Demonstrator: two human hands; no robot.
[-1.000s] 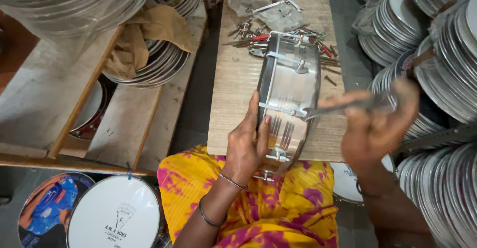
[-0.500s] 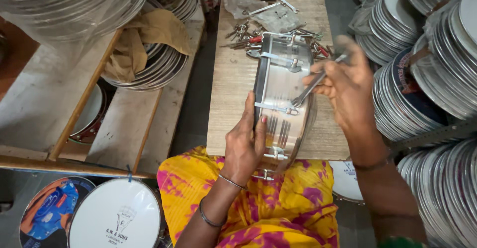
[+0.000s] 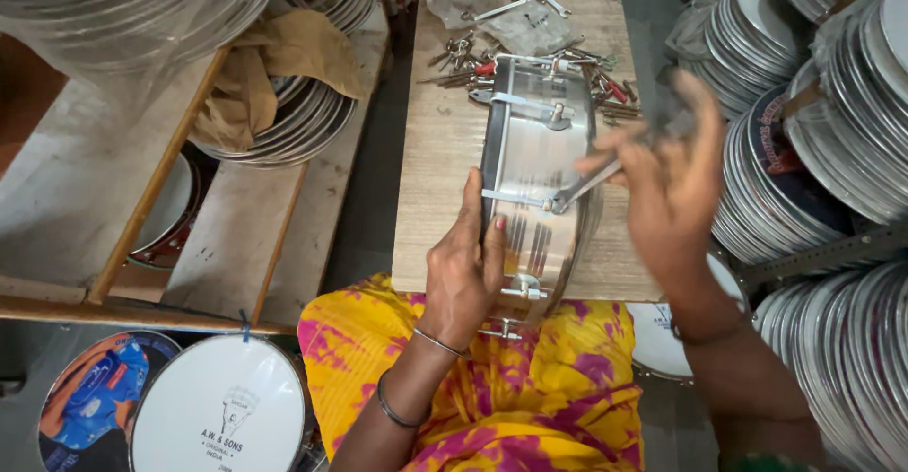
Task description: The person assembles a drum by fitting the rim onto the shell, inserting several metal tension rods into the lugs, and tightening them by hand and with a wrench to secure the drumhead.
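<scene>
At centre frame the wooden board (image 3: 445, 150) carried your shiny metal drum shell (image 3: 537, 165), standing on its edge. Your left hand (image 3: 463, 269), just below centre, clasped its near rim, fingers curled onto it. Your right hand (image 3: 672, 183), right of centre, pinched a slim metal tool (image 3: 591, 181) against a lug. Loose bolts (image 3: 454, 56) lay at upper centre.
</scene>
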